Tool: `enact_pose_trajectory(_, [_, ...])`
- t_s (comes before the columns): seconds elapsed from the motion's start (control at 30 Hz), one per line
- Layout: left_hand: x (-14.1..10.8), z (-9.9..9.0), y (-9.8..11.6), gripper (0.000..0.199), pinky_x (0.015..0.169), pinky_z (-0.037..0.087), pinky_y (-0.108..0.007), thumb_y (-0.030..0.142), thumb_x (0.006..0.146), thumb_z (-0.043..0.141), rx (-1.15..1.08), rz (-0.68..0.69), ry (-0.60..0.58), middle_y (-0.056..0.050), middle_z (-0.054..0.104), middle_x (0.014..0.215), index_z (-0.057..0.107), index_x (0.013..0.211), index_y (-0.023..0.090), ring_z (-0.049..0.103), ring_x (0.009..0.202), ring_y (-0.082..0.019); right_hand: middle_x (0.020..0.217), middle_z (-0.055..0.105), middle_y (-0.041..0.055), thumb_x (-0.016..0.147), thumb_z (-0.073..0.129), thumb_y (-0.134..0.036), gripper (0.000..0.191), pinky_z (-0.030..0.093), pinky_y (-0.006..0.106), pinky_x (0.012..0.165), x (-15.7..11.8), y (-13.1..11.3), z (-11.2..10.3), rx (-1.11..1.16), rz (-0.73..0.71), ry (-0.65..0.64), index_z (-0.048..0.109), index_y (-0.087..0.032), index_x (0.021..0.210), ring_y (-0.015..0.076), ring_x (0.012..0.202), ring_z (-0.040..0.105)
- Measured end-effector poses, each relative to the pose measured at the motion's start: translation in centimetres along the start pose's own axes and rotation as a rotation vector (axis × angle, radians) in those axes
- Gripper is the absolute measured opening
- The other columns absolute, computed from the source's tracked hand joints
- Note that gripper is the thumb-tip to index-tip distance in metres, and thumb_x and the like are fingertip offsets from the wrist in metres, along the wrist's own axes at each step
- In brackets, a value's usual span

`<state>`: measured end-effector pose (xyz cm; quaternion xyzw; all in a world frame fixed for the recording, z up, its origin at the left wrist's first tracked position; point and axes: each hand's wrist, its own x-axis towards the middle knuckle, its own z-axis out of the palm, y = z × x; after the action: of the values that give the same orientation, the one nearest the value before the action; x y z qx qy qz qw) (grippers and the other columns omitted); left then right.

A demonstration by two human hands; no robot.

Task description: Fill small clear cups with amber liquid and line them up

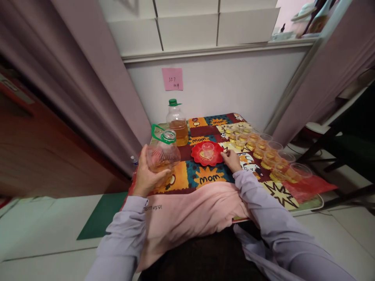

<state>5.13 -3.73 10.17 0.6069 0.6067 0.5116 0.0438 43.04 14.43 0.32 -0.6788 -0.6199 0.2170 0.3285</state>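
Note:
My left hand (149, 173) is wrapped round a clear plastic jug (162, 156) with a green ring handle and an uncapped mouth; amber liquid shows low inside. To the right, my right hand (232, 159) pinches the rim of a red scalloped plate (199, 158). A clear plastic cup (208, 148) stands on that plate, over a yellow design; I see no liquid in it. Behind the held jug is a second jug (178, 128), green-capped and partly filled with amber liquid.
Rows of clear cups (260, 148) holding yellow liquid line the table's right side. A patterned "WOW" cloth (209, 177) covers the tabletop, with a pink towel (202, 203) along its front edge. A white wall bearing a pink note (172, 79) rises behind.

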Motion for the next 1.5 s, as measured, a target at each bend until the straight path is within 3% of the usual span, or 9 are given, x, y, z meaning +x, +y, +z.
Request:
enact_pose_trajectory(0.27, [0.2, -0.1, -0.6, 0.137, 0.139, 0.036, -0.059, 0.055, 0.066, 0.106, 0.024, 0.009, 0.015, -0.023, 0.045, 0.183, 0.036, 0.179, 0.025, 0.046, 0.169, -0.044, 0.105, 0.088, 0.0108, 0.094, 0.072, -0.025, 0.027, 0.061, 0.035, 0.097, -0.6, -0.3, 1.3, 0.078, 0.058, -0.002, 0.084, -0.017, 0.116, 0.0269, 0.101, 0.084])
enact_pose_trajectory(0.37, [0.4, -0.1, -0.9, 0.135, 0.139, 0.034, -0.059, 0.056, 0.068, 0.105, 0.024, 0.022, 0.015, -0.024, 0.044, 0.183, 0.036, 0.179, 0.023, 0.046, 0.169, -0.044, 0.105, 0.088, 0.0128, 0.095, 0.072, -0.033, 0.030, 0.062, 0.039, 0.098, -0.9, -0.2, 1.2, 0.097, 0.028, 0.019, 0.083, -0.016, 0.118, 0.0292, 0.101, 0.084])
enact_pose_trajectory(0.47, [0.6, 0.0, -1.1, 0.134, 0.140, 0.034, -0.060, 0.056, 0.069, 0.105, 0.020, 0.036, 0.008, -0.024, 0.044, 0.183, 0.036, 0.180, 0.023, 0.045, 0.169, -0.044, 0.124, 0.084, 0.0195, 0.098, 0.071, -0.047, 0.051, 0.062, 0.046, 0.105, -1.1, -0.4, 0.8, 0.114, -0.027, 0.070, 0.076, -0.013, 0.136, 0.0326, 0.109, 0.081])
enact_pose_trajectory(0.63, [0.9, 0.4, -1.0, 0.136, 0.140, 0.033, -0.061, 0.056, 0.067, 0.107, 0.041, 0.035, -0.001, -0.022, 0.045, 0.183, 0.037, 0.179, 0.025, 0.045, 0.170, -0.045, 0.156, 0.070, 0.0224, 0.098, 0.077, -0.051, 0.061, 0.053, 0.051, 0.124, -1.1, -2.3, 0.9, 0.150, -0.499, 0.047, 0.069, -0.018, 0.149, 0.0364, 0.145, 0.067])
enact_pose_trajectory(0.7, [1.0, 0.4, -0.8, 0.137, 0.140, 0.033, -0.061, 0.055, 0.066, 0.107, 0.041, 0.030, -0.010, -0.022, 0.044, 0.184, 0.037, 0.179, 0.025, 0.044, 0.170, -0.044, 0.162, 0.066, 0.0219, 0.095, 0.081, -0.049, 0.067, 0.051, 0.055, 0.126, -1.1, -3.3, 1.6, 0.107, -0.582, -0.004, 0.067, -0.020, 0.154, 0.0384, 0.153, 0.061])
enact_pose_trajectory(0.87, [1.1, 0.2, -0.5, 0.137, 0.141, 0.031, -0.063, 0.057, 0.066, 0.106, 0.025, 0.000, -0.037, -0.023, 0.042, 0.185, 0.036, 0.179, 0.025, 0.042, 0.171, -0.045, 0.154, 0.071, 0.0234, 0.087, 0.088, -0.042, 0.091, 0.054, 0.061, 0.119, -1.1, -5.0, 3.9, 0.003, -0.468, -0.024, 0.054, -0.019, 0.168, 0.0424, 0.141, 0.069])
enact_pose_trajectory(1.17, [0.8, -0.8, -0.3, 0.138, 0.140, 0.034, -0.063, 0.061, 0.070, 0.105, 0.012, -0.059, -0.065, -0.021, 0.045, 0.183, 0.032, 0.182, 0.027, 0.044, 0.170, -0.045, 0.146, 0.078, 0.0239, 0.093, 0.081, -0.036, 0.083, 0.057, 0.055, 0.113, -1.1, -5.3, 5.0, -0.007, -0.393, -0.032, 0.054, -0.013, 0.168, 0.0415, 0.129, 0.077])
enact_pose_trajectory(1.37, [0.5, -0.6, 0.3, 0.138, 0.139, 0.036, -0.062, 0.066, 0.068, 0.105, 0.045, -0.042, -0.033, -0.019, 0.044, 0.184, 0.036, 0.181, 0.029, 0.046, 0.169, -0.045, 0.157, 0.071, 0.0257, 0.091, 0.085, -0.061, 0.098, 0.052, 0.058, 0.122, -1.2, -4.4, 3.1, 0.127, -0.396, 0.075, 0.051, -0.014, 0.169, 0.0435, 0.146, 0.067])
enact_pose_trajectory(1.5, [0.3, -0.7, 0.4, 0.136, 0.136, 0.042, -0.062, 0.065, 0.067, 0.105, 0.077, -0.039, -0.007, -0.019, 0.046, 0.183, 0.038, 0.181, 0.029, 0.049, 0.166, -0.046, 0.147, 0.076, 0.0258, 0.104, 0.066, -0.059, 0.067, 0.055, 0.054, 0.116, -0.1, -2.8, 0.7, 0.084, -0.244, 0.161, 0.066, -0.014, 0.153, 0.0410, 0.136, 0.072])
